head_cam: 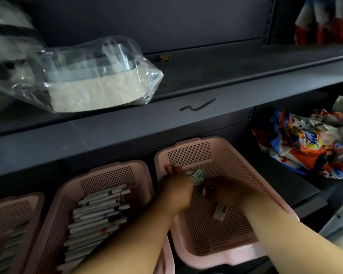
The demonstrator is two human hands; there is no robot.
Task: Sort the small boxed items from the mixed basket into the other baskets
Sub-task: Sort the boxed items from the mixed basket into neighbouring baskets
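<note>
Both my hands reach into the right-hand pink basket (pixel 244 169), the mixed one. My left hand (pixel 177 191) is curled over small red boxes (pixel 173 168) and white-green boxes (pixel 196 175) at the basket's back left. My right hand (pixel 224 191) grips a small white box (pixel 204 191) near the basket's middle. Another white-green box (pixel 220 211) lies loose on the basket floor beneath my right wrist. The middle pink basket (pixel 67 192) holds several long white boxes (pixel 99 210) stacked in a row. A third pink basket (pixel 12 210) sits at the far left, partly cut off.
A dark metal shelf (pixel 236 84) runs above the baskets, carrying a clear plastic bag (pixel 87 76) with a pale container inside. Crumpled orange, blue and white packets (pixel 305 145) lie on the lower shelf to the right of the mixed basket.
</note>
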